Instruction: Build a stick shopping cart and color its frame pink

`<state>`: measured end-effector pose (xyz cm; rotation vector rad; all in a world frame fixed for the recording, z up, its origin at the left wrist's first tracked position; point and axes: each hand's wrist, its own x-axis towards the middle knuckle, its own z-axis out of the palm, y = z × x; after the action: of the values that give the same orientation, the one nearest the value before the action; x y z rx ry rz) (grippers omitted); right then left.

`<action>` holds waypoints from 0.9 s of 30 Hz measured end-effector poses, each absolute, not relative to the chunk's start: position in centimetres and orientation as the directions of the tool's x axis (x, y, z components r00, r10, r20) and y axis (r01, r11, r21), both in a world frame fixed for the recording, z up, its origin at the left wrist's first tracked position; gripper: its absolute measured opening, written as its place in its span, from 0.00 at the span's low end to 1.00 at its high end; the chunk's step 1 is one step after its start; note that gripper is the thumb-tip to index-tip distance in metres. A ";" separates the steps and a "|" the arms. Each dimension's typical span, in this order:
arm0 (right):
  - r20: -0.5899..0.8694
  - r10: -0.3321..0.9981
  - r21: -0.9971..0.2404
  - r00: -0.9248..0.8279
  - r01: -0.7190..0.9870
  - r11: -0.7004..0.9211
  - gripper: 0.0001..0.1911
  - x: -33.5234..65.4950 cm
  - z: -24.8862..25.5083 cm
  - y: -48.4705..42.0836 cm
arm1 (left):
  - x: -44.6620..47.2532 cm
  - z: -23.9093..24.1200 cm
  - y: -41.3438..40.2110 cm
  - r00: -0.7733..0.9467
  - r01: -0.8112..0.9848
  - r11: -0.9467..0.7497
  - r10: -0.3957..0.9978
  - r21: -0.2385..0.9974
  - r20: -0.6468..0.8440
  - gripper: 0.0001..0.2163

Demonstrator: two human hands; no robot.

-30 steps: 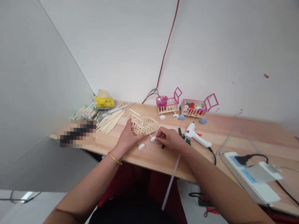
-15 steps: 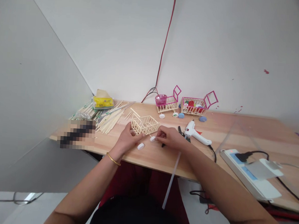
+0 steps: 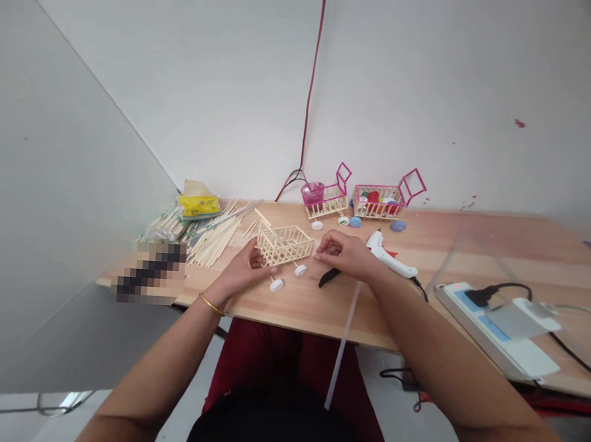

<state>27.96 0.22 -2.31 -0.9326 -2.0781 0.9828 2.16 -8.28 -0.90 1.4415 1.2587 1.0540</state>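
1. Head view: at the far left, a dark thing [image 3: 149, 272] is lying on the table [image 3: 295, 308], but it is blurred into blocks.
2. Lots of thin sticks [image 3: 215, 241] are lying in a messy pile, and a yellow packet [image 3: 199, 206] is resting on the back part.
3. The left hand [image 3: 245, 264] is holding the left end of a stick cart, its thumb and fingers half open around it.
4. The stick cart [image 3: 286, 245] is sitting between the two hands, and two white wheels [image 3: 300, 270] are poking out at the front.
5. A small pink-edged cart [image 3: 329, 206] is standing behind, carrying a pink cup [image 3: 313, 194].
6. The right hand [image 3: 341, 254] is bringing its fingertips close together just beside the cart's right end; I cannot tell if they are gripping anything. It is partly covering a black thing [image 3: 329, 276].
7. A clear stick [image 3: 343, 344] is hanging over the table's front edge.
8. A bigger pink-edged cart [image 3: 379, 203] is holding colourful bits near the wall.
9. A white glue gun [image 3: 393, 260] is lying partly behind the right arm.
10. A power strip [image 3: 499, 333] is filling the right side, with plugs and wires crowding it.
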 end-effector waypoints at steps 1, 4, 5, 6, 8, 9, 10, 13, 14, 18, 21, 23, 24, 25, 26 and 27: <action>0.246 0.815 -0.845 -0.524 0.297 0.446 0.14 28.0 -2.3 0.3 | 1.8 -0.7 -8.0 0.142 0.209 -0.048 0.990 0.977 0.019 0.38; 0.225 0.833 -0.865 -0.506 0.290 0.410 0.14 28.2 -2.2 0.4 | 1.2 -0.2 -7.6 0.201 0.170 -0.048 0.979 0.984 0.013 0.42; 0.214 0.836 -0.865 -0.505 0.300 0.402 0.15 28.2 -2.3 0.5 | 1.3 -0.2 -7.6 0.206 0.150 -0.051 0.978 0.987 0.020 0.42; 0.207 0.839 -0.864 -0.503 0.308 0.398 0.15 28.1 -2.3 0.5 | 1.5 -0.3 -7.6 0.200 0.130 -0.061 0.979 0.990 0.034 0.41; 0.203 0.843 -0.864 -0.498 0.315 0.394 0.16 28.0 -2.5 0.5 | 1.9 -0.7 -7.9 0.170 0.102 -0.089 0.983 0.991 0.071 0.40; 0.208 0.845 -0.865 -0.492 0.312 0.394 0.17 27.9 -2.6 0.5 | 2.0 -1.0 -8.0 0.145 0.100 -0.112 0.985 0.989 0.097 0.39; 0.215 0.846 -0.866 -0.488 0.305 0.396 0.18 27.8 -2.6 0.6 | 2.2 -1.4 -8.1 0.128 0.102 -0.122 0.986 0.987 0.108 0.40; 0.224 0.841 -0.876 -0.493 0.276 0.395 0.21 27.6 -3.0 0.7 | 2.1 -2.3 -8.0 0.103 0.105 -0.107 0.990 0.989 0.096 0.43; 0.222 0.840 -0.884 -0.495 0.262 0.388 0.23 27.6 -3.1 0.7 | 2.0 -2.5 -7.9 0.110 0.104 -0.094 0.991 0.990 0.082 0.43; 0.207 0.844 -0.924 -0.496 0.184 0.335 0.32 27.7 -3.3 1.1 | 1.2 -2.6 -7.1 0.214 0.050 -0.042 0.976 0.998 0.031 0.43; 0.197 0.830 -0.942 -0.522 0.134 0.307 0.39 27.9 -3.1 1.2 | 0.6 -2.5 -6.3 0.299 0.025 0.003 0.954 1.000 -0.010 0.42; 0.198 0.813 -0.945 -0.548 0.114 0.307 0.42 28.1 -2.9 1.1 | 0.3 -2.6 -5.6 0.342 0.034 0.020 0.939 0.999 -0.031 0.41; 0.197 0.803 -0.943 -0.563 0.115 0.312 0.44 28.2 -2.8 1.1 | 0.2 -2.7 -5.3 0.357 0.037 0.023 0.934 0.999 -0.034 0.40; 0.195 0.794 -0.939 -0.576 0.125 0.321 0.46 28.3 -2.7 1.0 | 0.1 -2.8 -4.8 0.368 0.039 0.022 0.929 0.999 -0.035 0.40; 0.190 0.786 -0.932 -0.589 0.143 0.333 0.48 28.3 -2.5 0.9 | 0.1 -2.9 -4.4 0.378 0.038 0.018 0.925 0.999 -0.031 0.40; 0.185 0.779 -0.924 -0.599 0.164 0.345 0.50 28.4 -2.4 0.9 | 0.1 -3.0 -3.9 0.385 0.034 0.012 0.923 0.999 -0.024 0.40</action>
<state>28.41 0.86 -2.43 -0.8212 -1.9833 1.2592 0.06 -3.93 -3.00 1.3795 0.9434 0.8853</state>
